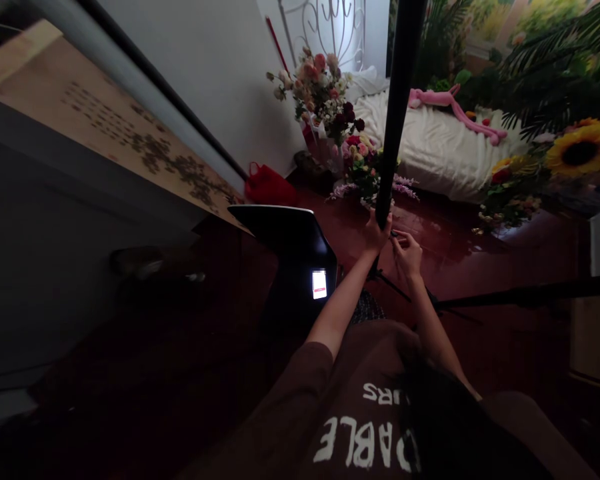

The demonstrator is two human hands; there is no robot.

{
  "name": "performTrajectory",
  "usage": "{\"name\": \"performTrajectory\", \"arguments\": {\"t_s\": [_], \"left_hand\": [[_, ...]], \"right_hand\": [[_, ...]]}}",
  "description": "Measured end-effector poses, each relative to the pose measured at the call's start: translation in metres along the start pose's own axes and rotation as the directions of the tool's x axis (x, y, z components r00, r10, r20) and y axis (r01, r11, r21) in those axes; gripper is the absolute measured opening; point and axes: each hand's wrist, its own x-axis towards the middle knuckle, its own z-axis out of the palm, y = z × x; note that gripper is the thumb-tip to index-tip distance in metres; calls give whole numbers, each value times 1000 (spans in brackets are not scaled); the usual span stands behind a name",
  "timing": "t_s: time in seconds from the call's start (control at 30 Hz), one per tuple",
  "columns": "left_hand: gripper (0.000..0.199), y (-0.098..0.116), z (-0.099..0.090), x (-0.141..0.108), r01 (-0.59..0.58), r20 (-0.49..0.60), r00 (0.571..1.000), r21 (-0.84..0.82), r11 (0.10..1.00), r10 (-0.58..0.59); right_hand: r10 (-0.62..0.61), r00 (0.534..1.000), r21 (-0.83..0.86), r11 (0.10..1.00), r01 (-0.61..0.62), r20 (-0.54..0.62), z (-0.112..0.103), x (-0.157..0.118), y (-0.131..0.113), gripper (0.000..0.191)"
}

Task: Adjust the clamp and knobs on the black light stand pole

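A tall black stand pole (396,107) rises in front of me, with dark legs spreading near the floor at its foot. My left hand (376,235) is wrapped round this pole low down. Just to the right, my right hand (408,255) pinches a small dark knob (394,234) at the side of the pole. The fingertips partly cover the knob, so its exact shape is hard to make out.
A black chair-like form (285,223) with a lit phone (319,284) is at left. Beyond are a red bag (269,185), flower bouquets (320,83), a cream-covered bed (430,143) with a pink plush toy (437,99), and sunflowers (580,152). Another black pole (520,295) crosses at right.
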Motion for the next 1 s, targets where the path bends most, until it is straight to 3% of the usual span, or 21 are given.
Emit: {"name": "performTrajectory", "arguments": {"t_s": [0.3, 0.5, 0.67, 0.8, 1.0], "left_hand": [[45, -10, 0, 0, -30, 17, 999, -2, 1000, 30], [44, -5, -5, -1, -66, 44, 997, -41, 997, 68], [44, -2, -5, -2, -39, 43, 998, -30, 999, 40], [47, 0, -5, -3, -28, 38, 999, -15, 999, 28], [51, -1, -5, -2, -22, 27, 999, -3, 1000, 22]], "right_hand": [[12, 1000, -57, 998, -14, -24, 1, 9, -1, 49], [-110, 994, -225, 969, 107, -1, -3, 21, -4, 43], [-123, 985, -82, 988, 133, 120, -5, 31, -2, 53], [5, 975, 80, 996, -24, 224, -2, 38, 3, 55], [131, 896, 291, 917, -272, 424, -4, 47, -3, 44]]}}
